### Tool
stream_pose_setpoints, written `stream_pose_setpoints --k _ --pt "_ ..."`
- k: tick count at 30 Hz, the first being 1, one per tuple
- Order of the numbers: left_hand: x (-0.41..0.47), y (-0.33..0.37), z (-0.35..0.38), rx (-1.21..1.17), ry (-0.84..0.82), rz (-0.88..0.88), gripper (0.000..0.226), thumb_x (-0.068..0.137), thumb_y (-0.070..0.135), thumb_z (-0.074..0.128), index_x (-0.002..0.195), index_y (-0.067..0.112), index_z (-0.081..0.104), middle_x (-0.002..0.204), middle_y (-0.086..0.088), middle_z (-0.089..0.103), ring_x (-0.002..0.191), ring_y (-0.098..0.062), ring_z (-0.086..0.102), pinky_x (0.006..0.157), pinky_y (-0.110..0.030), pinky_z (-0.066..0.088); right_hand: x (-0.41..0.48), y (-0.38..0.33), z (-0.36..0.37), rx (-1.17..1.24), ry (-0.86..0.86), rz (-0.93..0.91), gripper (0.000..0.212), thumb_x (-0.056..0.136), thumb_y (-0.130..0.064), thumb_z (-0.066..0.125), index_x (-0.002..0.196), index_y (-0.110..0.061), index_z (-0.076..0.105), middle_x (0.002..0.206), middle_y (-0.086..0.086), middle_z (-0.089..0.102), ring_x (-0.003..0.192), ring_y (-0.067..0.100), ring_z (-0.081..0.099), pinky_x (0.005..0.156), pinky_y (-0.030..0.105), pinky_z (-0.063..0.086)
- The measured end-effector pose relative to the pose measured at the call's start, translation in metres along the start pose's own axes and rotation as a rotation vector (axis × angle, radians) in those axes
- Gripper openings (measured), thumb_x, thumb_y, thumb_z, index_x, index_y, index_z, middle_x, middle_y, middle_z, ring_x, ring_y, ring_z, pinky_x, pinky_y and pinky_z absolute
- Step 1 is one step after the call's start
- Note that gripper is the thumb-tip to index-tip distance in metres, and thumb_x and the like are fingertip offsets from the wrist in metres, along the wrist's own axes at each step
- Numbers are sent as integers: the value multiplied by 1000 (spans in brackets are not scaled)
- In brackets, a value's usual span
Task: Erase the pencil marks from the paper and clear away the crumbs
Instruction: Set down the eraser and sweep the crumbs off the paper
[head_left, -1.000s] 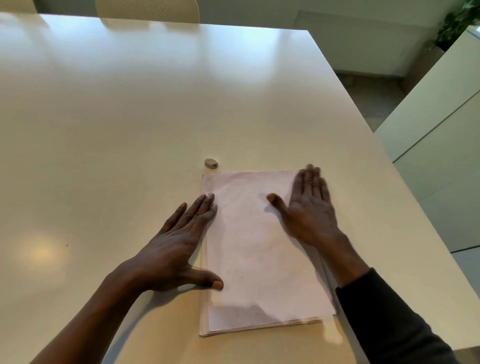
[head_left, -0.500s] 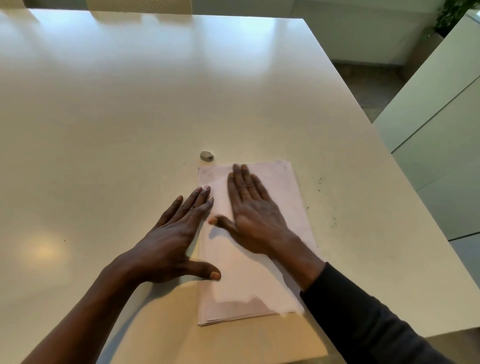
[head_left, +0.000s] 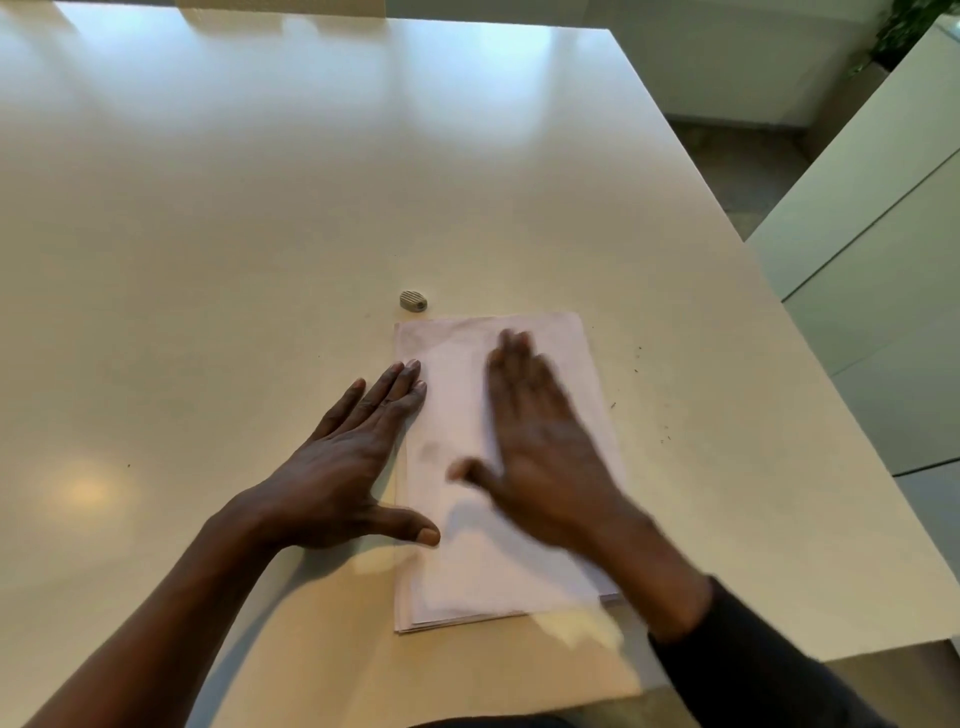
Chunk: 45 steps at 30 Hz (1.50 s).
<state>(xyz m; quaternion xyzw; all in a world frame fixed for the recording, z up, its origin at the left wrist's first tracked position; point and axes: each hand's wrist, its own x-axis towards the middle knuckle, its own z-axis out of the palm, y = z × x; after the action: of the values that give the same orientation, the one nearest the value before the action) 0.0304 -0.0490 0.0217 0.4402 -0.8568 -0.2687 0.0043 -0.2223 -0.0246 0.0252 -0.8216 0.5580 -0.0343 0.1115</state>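
A stack of paper (head_left: 506, 467) lies lengthwise away from the bench's (head_left: 208, 208) near edge. Left hand (head_left: 343, 467) flat, fingers straight, pins its left edge; right hand (head_left: 540, 457), flat and blurred, rests on top.

I see a dark, near-black long sleeve (head_left: 753, 670) ending in a plain cuff just above the right hand (head_left: 540, 457), which is blurred. The left forearm (head_left: 171, 613) is bare, and the left hand (head_left: 343, 467) has short, trimmed nails.

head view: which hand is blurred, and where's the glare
Head view: the right hand is motion-blurred over the paper; the left hand and eraser are sharp; pale glare streaks the far table, with a warm spot at left.
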Motion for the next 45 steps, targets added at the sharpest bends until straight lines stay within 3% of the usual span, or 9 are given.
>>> stream_pose_setpoints --k 3,7,17,26,34,45 --pt "0 -1 -1 25 -3 18 141 70 104 43 170 24 -15 174 12 -36 159 -2 -34 132 -30 -19 -18 -48 22 10 -62 -170 114 96 -87 16 164 -2 -18 171 18 -32 159 27 -34 133 49 -5" --pt "0 -2 -2 21 -23 15 141 69 102 44 168 25 -19 172 13 -40 158 -2 -37 131 -29 -20 -25 -56 33 -55 -91 -186 113 97 -87 12 164 0 -16 170 19 -32 158 27 -36 133 51 -2" --pt "-1 0 1 3 11 8 147 67 106 54 170 29 -17 172 21 -38 159 0 -33 130 -27 -20 -18 51 5 -110 -101 148 117 86 -93 -10 162 -6 -25 169 14 -38 158 23 -35 134 45 -4" --pt "-2 1 -1 3 -10 -2 147 67 105 54 169 29 -19 171 20 -40 158 1 -35 130 -27 -20 -16 96 -16 -93 -82 265 127 78 -95 -18 164 -1 -19 172 18 -30 161 27 -28 134 46 -2" --pt "-2 2 -2 -22 20 4 146 67 105 57 170 30 -15 172 24 -36 160 1 -31 129 -25 -20 -48 42 -4 15 -27 -79 114 92 -90 4 165 -5 -17 174 13 -26 163 22 -22 135 41 -2" --pt "-2 3 -3 -27 21 -9 147 64 104 59 171 30 -9 174 23 -32 161 1 -28 131 -26 -16 -31 104 -5 -117 -112 75 114 88 -91 -9 163 -7 -25 171 11 -35 159 19 -34 135 43 -3"
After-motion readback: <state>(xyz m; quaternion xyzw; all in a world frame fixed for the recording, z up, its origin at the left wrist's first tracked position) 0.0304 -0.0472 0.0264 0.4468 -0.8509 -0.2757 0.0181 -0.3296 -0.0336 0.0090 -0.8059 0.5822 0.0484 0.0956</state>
